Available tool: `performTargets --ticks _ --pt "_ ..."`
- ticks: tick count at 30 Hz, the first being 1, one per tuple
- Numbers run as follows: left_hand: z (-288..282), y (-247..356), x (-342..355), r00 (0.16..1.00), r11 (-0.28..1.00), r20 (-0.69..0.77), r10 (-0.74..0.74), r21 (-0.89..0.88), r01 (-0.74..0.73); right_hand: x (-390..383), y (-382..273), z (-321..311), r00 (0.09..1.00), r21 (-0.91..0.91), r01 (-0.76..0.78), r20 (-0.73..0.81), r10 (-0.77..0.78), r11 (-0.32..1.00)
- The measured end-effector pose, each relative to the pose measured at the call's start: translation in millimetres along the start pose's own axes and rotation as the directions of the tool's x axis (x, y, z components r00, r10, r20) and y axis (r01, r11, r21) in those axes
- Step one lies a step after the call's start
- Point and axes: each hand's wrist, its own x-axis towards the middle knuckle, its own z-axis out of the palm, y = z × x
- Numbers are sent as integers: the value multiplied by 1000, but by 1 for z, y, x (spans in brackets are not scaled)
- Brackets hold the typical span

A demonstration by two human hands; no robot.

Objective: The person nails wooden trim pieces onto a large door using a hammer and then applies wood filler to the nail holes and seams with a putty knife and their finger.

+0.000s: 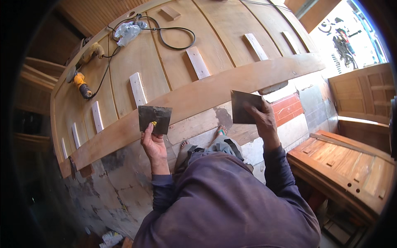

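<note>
the large panel (219, 33) is smooth wood with a soft sheen, carrying a crinkled, shiny clear plastic bag (127, 32) and a grinder (78, 80) with a plastic-looking housing. by the panel's near edge, the left plate (159, 117) and right plate (240, 110) look like thin, matt metal. below the panel, the shirt (231, 198) is matt cloth and the floor (126, 177) rough; below and right of the panel, a door (335, 161) is glossy wood.

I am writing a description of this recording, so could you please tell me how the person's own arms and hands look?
The left hand and right hand are ungloved. The left sleeve and right sleeve are long, dark bluish-purple, ending near the wrists. No cables or clear markings show.
</note>
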Motion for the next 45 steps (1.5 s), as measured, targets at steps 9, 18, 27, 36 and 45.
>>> performTargets --ticks 9,18,27,36,45 --pt "44 -26 13 978 978 -111 178 130 -163 127 -21 48 723 -742 669 631 -280 54" --pt "51 -29 6 970 983 -197 140 142 -114 152 11 48 622 -661 725 750 -225 -195" --pt "55 -25 10 968 985 -229 99 158 -64 146 26 49 652 -671 700 740 -165 -243" --pt "54 -27 10 961 979 -260 90 199 -38 148 22 51 693 -665 712 717 70 -225" --pt "54 -24 8 962 984 -260 85 171 -41 141 6 59 639 -649 751 761 -116 -122"
